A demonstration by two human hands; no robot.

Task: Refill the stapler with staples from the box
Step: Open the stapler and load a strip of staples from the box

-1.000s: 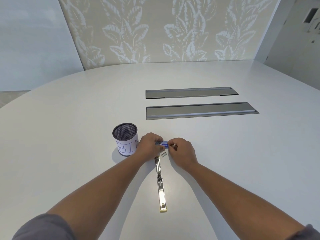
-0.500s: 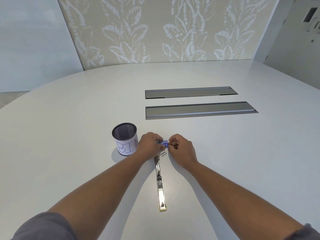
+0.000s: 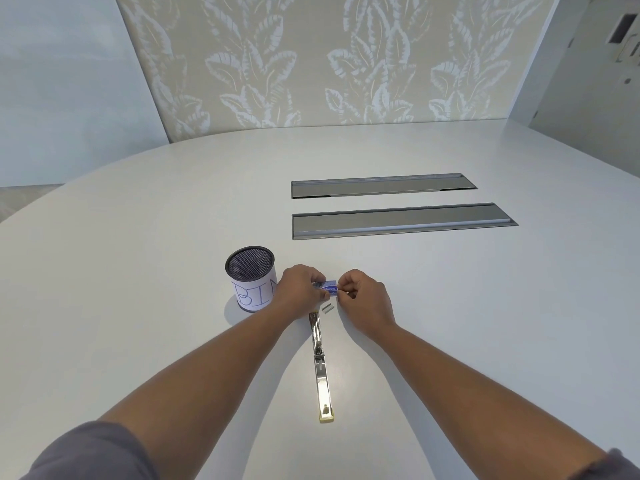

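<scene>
A small blue staple box [image 3: 328, 287] is held just above the white table [image 3: 138, 271], between both hands. My left hand [image 3: 300, 292] grips its left end. My right hand [image 3: 360, 299] pinches its right end with curled fingers. Two short strips of staples [image 3: 327, 308] lie on the table right below the box. The metal stapler [image 3: 320, 368] lies flipped open and stretched out toward me, its far end partly hidden under my left hand.
A black mesh cup with a paper label reading BIN [image 3: 251, 278] stands just left of my left hand. Two long grey cable hatches [image 3: 401, 221] are set into the table farther back. A leaf-patterned wall rises behind the table.
Both hands stay on the staple box in nearly the same place; my right fingers have shifted slightly at its right end. The stapler and staple strips have not moved.
</scene>
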